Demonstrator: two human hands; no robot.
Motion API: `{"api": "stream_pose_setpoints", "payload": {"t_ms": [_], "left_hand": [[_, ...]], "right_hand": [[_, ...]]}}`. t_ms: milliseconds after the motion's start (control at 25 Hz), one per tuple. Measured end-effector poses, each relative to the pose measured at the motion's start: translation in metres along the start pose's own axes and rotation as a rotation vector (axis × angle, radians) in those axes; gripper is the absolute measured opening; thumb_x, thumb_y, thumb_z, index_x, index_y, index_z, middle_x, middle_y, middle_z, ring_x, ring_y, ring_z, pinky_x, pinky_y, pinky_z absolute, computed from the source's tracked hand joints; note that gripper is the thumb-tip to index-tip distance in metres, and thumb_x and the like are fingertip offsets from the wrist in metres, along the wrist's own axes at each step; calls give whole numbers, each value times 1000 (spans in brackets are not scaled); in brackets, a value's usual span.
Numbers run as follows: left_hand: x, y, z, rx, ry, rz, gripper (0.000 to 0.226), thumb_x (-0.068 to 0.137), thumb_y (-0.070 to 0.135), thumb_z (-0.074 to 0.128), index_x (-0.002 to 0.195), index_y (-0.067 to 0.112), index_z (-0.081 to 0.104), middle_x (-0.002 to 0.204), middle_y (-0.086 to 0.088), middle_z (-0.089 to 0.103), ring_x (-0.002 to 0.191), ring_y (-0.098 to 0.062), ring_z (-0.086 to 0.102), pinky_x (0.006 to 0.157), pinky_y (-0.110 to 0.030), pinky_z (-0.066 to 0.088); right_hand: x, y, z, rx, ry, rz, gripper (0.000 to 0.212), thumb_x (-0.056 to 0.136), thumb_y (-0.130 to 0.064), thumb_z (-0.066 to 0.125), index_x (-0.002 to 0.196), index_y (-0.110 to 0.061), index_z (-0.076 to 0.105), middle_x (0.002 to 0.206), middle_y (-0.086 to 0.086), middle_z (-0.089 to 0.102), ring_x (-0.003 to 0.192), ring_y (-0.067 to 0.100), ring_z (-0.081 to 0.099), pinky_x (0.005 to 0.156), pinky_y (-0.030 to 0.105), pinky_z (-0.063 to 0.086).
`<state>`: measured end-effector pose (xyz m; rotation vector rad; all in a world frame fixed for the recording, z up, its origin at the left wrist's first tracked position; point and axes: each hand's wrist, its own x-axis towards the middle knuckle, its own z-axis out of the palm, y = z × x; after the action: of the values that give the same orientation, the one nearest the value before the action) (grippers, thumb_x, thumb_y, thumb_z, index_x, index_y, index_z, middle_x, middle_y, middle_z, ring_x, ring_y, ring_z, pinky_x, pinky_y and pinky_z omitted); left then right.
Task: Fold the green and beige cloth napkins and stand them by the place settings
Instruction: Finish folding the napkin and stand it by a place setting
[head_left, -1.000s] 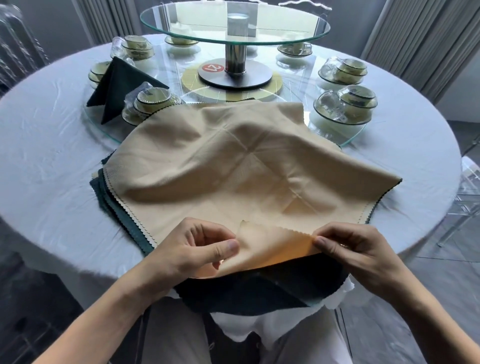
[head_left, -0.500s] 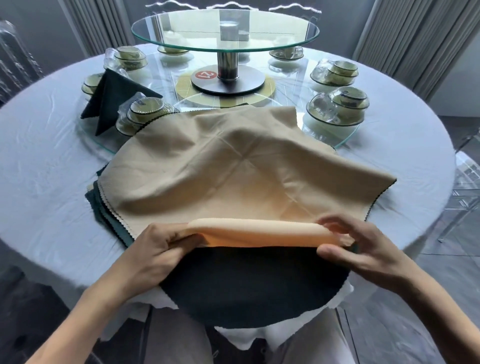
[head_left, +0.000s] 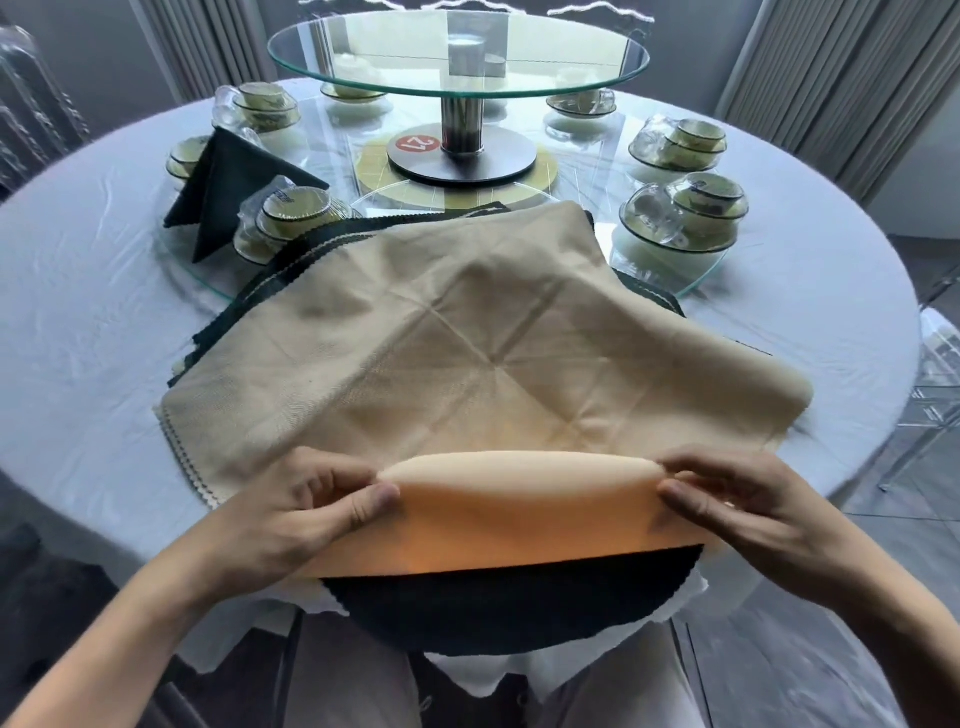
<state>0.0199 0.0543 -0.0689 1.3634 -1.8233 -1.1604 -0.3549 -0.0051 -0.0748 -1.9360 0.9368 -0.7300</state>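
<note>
Between my two hands lies the beige napkin (head_left: 457, 343), its near edge turned up into a soft fold. My left hand (head_left: 306, 514) pinches one end of that fold between thumb and curled fingers; my right hand (head_left: 737, 509) pinches the other end, so the crease runs straight and even. Just under the grip sits a dark green napkin (head_left: 509, 603), top of a stack on the round table (head_left: 83, 291). Well beyond the grip, a folded green napkin (head_left: 234, 187) stands beside stacked bowls (head_left: 291, 218) on the glass turntable (head_left: 457, 57). I judge this an early fold.
</note>
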Motion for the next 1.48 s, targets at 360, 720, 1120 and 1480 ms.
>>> {"api": "stream_pose_setpoints", "payload": {"t_ms": [360, 720, 1120, 1480], "left_hand": [[-4, 6, 24, -145, -184, -165, 43, 84, 55, 67, 100, 16, 76, 88, -14, 73, 77, -25, 64, 68, -39, 44], [2, 13, 48, -741, -1, -249, 25, 79, 20, 76, 103, 19, 72, 101, -17, 71, 86, -17, 63, 74, -18, 49], [7, 22, 52, -700, 64, -203, 25, 68, 2, 80, 84, 18, 70, 68, -19, 68, 57, -16, 63, 57, -19, 50], [8, 17, 61, -382, 215, -145, 23, 80, 15, 81, 96, 30, 73, 79, -11, 74, 69, -15, 65, 64, -27, 48]], "right_hand": [[4, 0, 21, 153, -101, 106, 35, 84, -49, 67, 89, -15, 73, 76, 2, 68, 73, 10, 62, 65, 23, 48], [-3, 1, 10, 149, -109, 167, 40, 73, -52, 79, 72, -13, 73, 65, 14, 64, 64, 14, 58, 58, 25, 42], [7, -22, 23, 279, -118, 207, 38, 87, -50, 66, 97, -15, 75, 84, 12, 70, 76, 12, 62, 67, 22, 46], [19, -33, 50, 389, 33, 247, 23, 80, -13, 67, 102, -10, 72, 81, 17, 74, 65, 23, 69, 61, 26, 55]]}}
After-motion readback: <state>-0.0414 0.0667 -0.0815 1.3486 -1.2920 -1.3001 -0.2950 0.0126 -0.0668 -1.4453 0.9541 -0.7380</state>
